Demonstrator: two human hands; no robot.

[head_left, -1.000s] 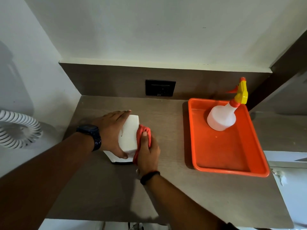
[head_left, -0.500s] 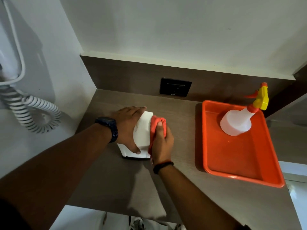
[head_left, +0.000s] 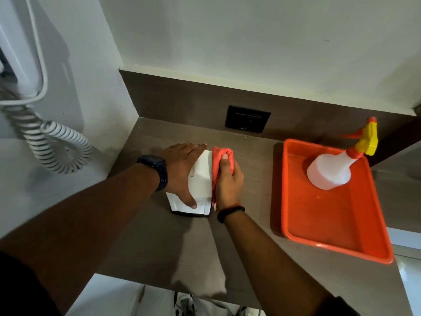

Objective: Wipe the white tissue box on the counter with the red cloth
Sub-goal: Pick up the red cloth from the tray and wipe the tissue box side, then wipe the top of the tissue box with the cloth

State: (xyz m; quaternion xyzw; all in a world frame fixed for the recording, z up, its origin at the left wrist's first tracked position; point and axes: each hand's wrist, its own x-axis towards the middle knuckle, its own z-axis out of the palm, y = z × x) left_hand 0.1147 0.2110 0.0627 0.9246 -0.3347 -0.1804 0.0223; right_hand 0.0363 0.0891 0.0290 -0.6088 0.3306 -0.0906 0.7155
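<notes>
On the brown counter (head_left: 173, 247), near its back left corner, I see my left hand (head_left: 182, 172) laid flat and spread over the white tissue box (head_left: 201, 176), fingers stretched along its far edge and thumb down its near side, steadying it rather than closing round it. My right hand (head_left: 227, 181) is curled tight on the bunched red cloth (head_left: 222, 160), pressing it against the box's right side, thumb on top of the fabric. I note the box stands on the counter; its top is plain white with a small dark speck, and its near end shows a grey-edged panel. To the right, well apart from the box, an orange tray (head_left: 341, 233) sits on the counter; inside, at its far end, stands a white spray bottle (head_left: 328, 169) with a yellow and red trigger head. I can see a black watch (head_left: 157, 172) on my left wrist and a thin dark band (head_left: 230, 213) on my right
</notes>
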